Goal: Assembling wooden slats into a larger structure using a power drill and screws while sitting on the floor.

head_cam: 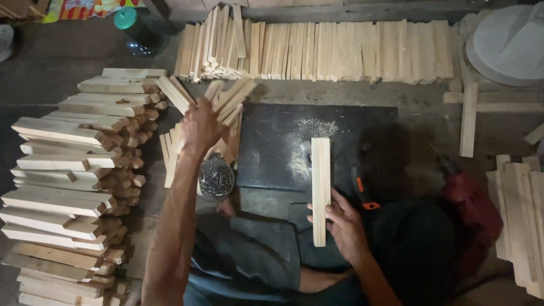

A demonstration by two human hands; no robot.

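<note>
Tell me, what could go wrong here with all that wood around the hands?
The left hand grips several short slats fanned out at once; one might slip free. The right hand steadies a long slat that overhangs the dark board, so it could tip. The tall stack of slats beside the left arm could be knocked.
</note>
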